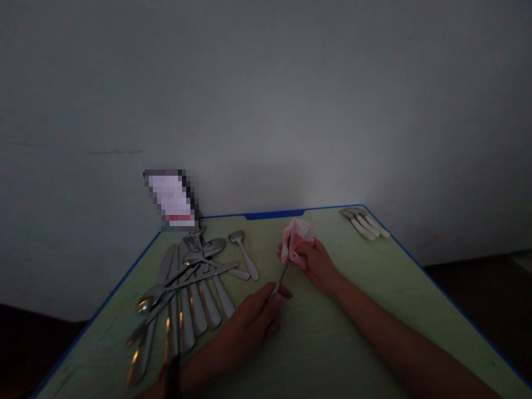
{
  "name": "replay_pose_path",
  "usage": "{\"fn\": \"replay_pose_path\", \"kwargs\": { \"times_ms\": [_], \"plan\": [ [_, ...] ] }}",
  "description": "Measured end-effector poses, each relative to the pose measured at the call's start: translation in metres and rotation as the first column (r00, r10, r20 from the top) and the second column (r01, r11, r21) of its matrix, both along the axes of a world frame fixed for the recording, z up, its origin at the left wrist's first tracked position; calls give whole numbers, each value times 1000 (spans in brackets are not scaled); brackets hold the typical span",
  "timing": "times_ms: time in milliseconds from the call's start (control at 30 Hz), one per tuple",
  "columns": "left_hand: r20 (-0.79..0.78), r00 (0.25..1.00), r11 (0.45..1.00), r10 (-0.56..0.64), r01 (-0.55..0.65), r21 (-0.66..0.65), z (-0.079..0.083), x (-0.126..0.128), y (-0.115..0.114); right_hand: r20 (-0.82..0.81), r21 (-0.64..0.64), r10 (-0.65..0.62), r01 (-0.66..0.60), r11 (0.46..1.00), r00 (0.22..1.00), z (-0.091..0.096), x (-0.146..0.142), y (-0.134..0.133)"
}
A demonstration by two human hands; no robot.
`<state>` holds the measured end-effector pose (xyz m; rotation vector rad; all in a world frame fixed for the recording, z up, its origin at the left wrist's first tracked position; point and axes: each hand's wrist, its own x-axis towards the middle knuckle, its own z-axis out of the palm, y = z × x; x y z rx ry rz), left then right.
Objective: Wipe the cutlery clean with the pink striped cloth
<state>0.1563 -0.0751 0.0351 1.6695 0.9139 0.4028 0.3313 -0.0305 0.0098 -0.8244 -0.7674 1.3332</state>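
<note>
The left hand (260, 313)'s fingers grip one end of a metal utensil (283, 274) above the surface (307, 357); the right hand (318, 263)'s fingers clasp a pink-and-white cloth (298, 243) around its other end. Behind the cutlery (187, 324) at left, a phone (172, 197)'s screen is pixelated, its writing unreadable.

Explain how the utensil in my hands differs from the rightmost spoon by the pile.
The utensil is gripped in your left hand; the spoon lies on the table. The utensil's far end is hidden by pink cloth, while the spoon's bowl shows. The utensil slants away to the right, the spoon to the left. Both look metal.
</note>
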Motion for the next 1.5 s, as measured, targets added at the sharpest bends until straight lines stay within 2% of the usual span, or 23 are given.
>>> {"fn": "replay_pose_path", "kwargs": {
  "times_ms": [200,400,533,700,933,1267,1500],
  "plan": [
    [23,999,1000,25,-25,-18,-5,-1,-1,35,32,-1,0,999,999,-6,0,3],
    [31,1000,998,-1,3,-61,-4,0,0,11,41,4,-4,999,1000,-1,-2,1],
    [-12,1000,1000,-5,4,-13,0,0,0,-4,28,38,-38,999,999,-1,-1,1],
    [-9,1000,998,21,-21,59,-3,-1,0,-26,8,66,-66,998,997,-3,2,1],
    [-61,998,996,9,-4,92,-3,-1,0,-74,6,115,-115,993,991,-1,5,1],
    [31,1000,999,-6,7,-31,-2,0,0,49,40,60,-62,997,997,-4,0,2],
    [18,1000,999,-21,22,-32,-2,-1,0,61,22,38,-40,999,997,-2,0,2]
  ]
}}
